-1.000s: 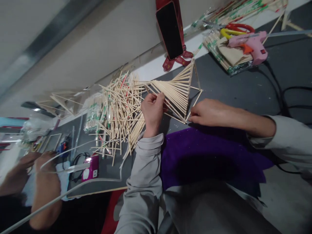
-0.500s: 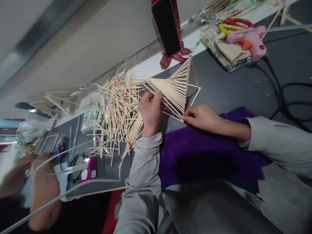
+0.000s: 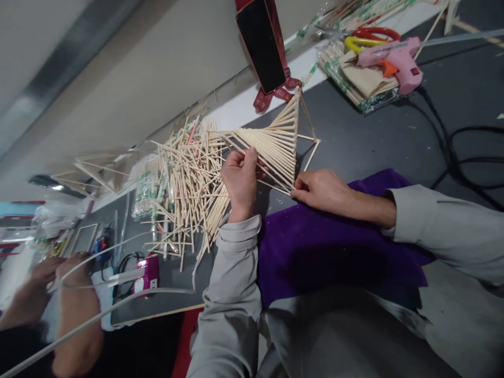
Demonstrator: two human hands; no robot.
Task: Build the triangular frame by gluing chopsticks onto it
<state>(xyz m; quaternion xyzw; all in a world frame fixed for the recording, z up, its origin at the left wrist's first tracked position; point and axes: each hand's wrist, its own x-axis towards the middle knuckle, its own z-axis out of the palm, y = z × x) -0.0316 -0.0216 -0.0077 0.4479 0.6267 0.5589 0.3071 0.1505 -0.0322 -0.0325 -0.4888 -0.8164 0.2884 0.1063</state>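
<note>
A frame of thin wooden sticks (image 3: 277,149), fanned into a twisted surface, stands on the dark table in front of me. My left hand (image 3: 241,181) is closed at its near left side, thumb and fingers pinching a wooden stick along the lower edge. At the frame's near right corner, my right hand (image 3: 321,190) pinches the end of a stick with thumb and forefinger. Beside my left hand lies a big loose heap of wooden sticks (image 3: 189,173). A purple cloth (image 3: 315,247) spreads below both hands at the table's edge.
A pink glue gun (image 3: 397,63) rests on bagged sticks (image 3: 342,73) with red and yellow scissors (image 3: 366,39) behind. A phone (image 3: 262,44) on a red lanyard leans at the back. At left are a magenta box (image 3: 147,275), a white cable and another person's arms (image 3: 76,310).
The view has shifted slightly, so most things sit a little further left. My right fingers are a bit closer over the frame's corner; both hands keep their pinch.
</note>
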